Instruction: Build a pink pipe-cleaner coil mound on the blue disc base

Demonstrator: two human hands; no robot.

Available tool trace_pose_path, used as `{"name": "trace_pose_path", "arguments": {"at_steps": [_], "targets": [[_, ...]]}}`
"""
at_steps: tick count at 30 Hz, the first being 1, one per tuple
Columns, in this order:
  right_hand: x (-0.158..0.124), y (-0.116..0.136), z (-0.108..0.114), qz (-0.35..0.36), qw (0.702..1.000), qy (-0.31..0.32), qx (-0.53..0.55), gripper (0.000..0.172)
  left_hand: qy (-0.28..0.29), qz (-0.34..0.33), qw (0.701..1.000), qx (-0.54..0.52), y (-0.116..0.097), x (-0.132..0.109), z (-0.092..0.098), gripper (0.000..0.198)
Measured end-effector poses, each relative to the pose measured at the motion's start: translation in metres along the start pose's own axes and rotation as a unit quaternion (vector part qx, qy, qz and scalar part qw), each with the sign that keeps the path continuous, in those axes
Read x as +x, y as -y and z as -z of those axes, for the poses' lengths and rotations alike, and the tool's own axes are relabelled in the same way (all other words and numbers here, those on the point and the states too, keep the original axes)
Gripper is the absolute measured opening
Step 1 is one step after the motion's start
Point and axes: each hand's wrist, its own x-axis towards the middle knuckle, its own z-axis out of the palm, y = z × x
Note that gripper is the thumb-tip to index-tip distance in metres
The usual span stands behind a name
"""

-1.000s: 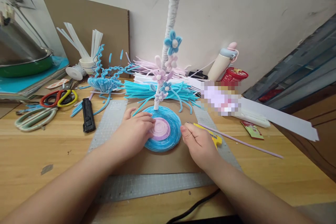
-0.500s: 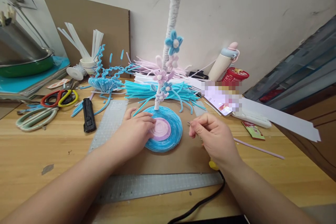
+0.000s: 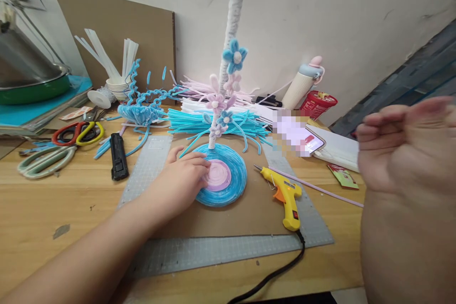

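Note:
A round blue pipe-cleaner base (image 3: pixel 231 185) with a pink centre disc (image 3: pixel 219 175) lies on brown card. A white fuzzy stem with blue and pink flowers (image 3: pixel 228 76) rises from its back edge. My left hand (image 3: pixel 180 180) rests flat on the base's left side, fingertips at the pink disc, holding nothing. My right hand (image 3: pixel 402 145) is raised close to the camera at the right, blurred, fingers loosely curled, with nothing seen in it. A yellow glue gun (image 3: pixel 285 194) lies on the card right of the base, nozzle pointing left.
Grey cutting mat (image 3: pixel 221 249) under the card. Scissors (image 3: pixel 46 159), red and yellow scissors (image 3: pixel 76 134) and a black cutter (image 3: pixel 118 156) lie left. Blue pipe cleaners (image 3: pixel 199 123), a phone (image 3: pixel 302 140), a bottle (image 3: pixel 302 83) and a lilac pipe cleaner (image 3: pixel 320 190) sit behind and right. The gun's black cord (image 3: pixel 274 273) runs toward me.
My right hand let go of the glue gun, which now lies on the card, and rose up to the right near the camera. My left hand stayed on the base.

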Motion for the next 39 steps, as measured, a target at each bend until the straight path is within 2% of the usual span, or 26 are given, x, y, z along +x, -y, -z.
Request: {"name": "trace_pose_path", "arguments": {"at_steps": [1, 2, 5, 8, 10, 15, 17, 18, 19, 20, 21, 23, 25, 27, 29, 34, 37, 39], "targets": [[-0.006, -0.003, -0.007, 0.023, 0.996, -0.063, 0.063, 0.010, 0.001, 0.001, 1.000, 0.000, 0.000, 0.000, 0.000, 0.016], [-0.014, -0.008, -0.015, 0.005, 0.993, -0.057, 0.102, 0.008, 0.002, 0.002, 1.000, 0.000, 0.000, 0.000, 0.000, 0.016], [-0.038, -0.021, -0.040, -0.062, 0.990, 0.035, 0.123, 0.009, 0.009, 0.001, 1.000, 0.004, -0.001, 0.000, 0.001, 0.016], [-0.048, -0.030, -0.049, -0.118, 0.983, 0.088, 0.111, 0.014, 0.014, 0.003, 1.000, 0.007, -0.001, 0.000, 0.002, 0.016], [-0.042, -0.032, -0.044, -0.116, 0.985, 0.066, 0.107, 0.017, 0.020, 0.009, 1.000, 0.010, -0.001, 0.000, 0.003, 0.015], [-0.011, -0.047, -0.007, -0.058, 0.993, -0.069, 0.071, 0.026, 0.027, 0.010, 1.000, 0.012, 0.000, 0.000, 0.003, 0.014], [-0.005, -0.062, 0.010, -0.053, 0.996, -0.078, 0.001, 0.031, 0.024, 0.005, 1.000, 0.012, 0.000, 0.000, 0.004, 0.015], [-0.004, -0.070, 0.018, -0.060, 0.993, -0.071, -0.077, 0.033, 0.024, 0.005, 1.000, 0.012, 0.000, 0.000, 0.004, 0.015], [-0.005, -0.078, 0.026, -0.072, 0.977, -0.050, -0.196, 0.037, 0.025, 0.007, 1.000, 0.013, 0.000, 0.000, 0.005, 0.015], [-0.007, -0.087, 0.032, -0.095, 0.941, 0.013, -0.324, 0.042, 0.025, 0.010, 1.000, 0.013, 0.000, 0.000, 0.005, 0.015], [-0.010, -0.095, 0.037, -0.108, 0.926, 0.040, -0.359, 0.045, 0.025, 0.013, 1.000, 0.013, 0.000, 0.000, 0.005, 0.015], [-0.015, -0.108, 0.044, -0.106, 0.907, 0.108, -0.394, 0.038, 0.024, 0.016, 0.999, 0.015, 0.000, 0.000, 0.005, 0.015], [-0.018, -0.118, 0.049, -0.086, 0.883, 0.235, -0.397, 0.021, 0.027, 0.022, 0.999, 0.018, 0.000, 0.001, 0.006, 0.016], [-0.019, -0.125, 0.051, -0.075, 0.851, 0.343, -0.391, 0.017, 0.036, 0.032, 0.999, 0.024, -0.002, 0.002, 0.007, 0.017], [-0.018, -0.130, 0.051, -0.069, 0.833, 0.386, -0.391, 0.015, 0.047, 0.039, 0.998, 0.030, -0.004, 0.003, 0.009, 0.018], [-0.018, -0.131, 0.049, -0.056, 0.835, 0.363, -0.411, 0.012, 0.063, 0.031, 0.997, 0.041, -0.006, 0.005, 0.012, 0.021], [-0.019, -0.121, 0.051, -0.059, 0.849, 0.299, -0.432, 0.014, 0.084, 0.035, 0.996, 0.024, -0.001, 0.003, 0.014, 0.033], [-0.021, -0.109, 0.052, -0.055, 0.870, 0.245, -0.424, 0.014, 0.082, 0.050, 0.995, 0.006, 0.001, -0.001, 0.016, 0.038]]}}
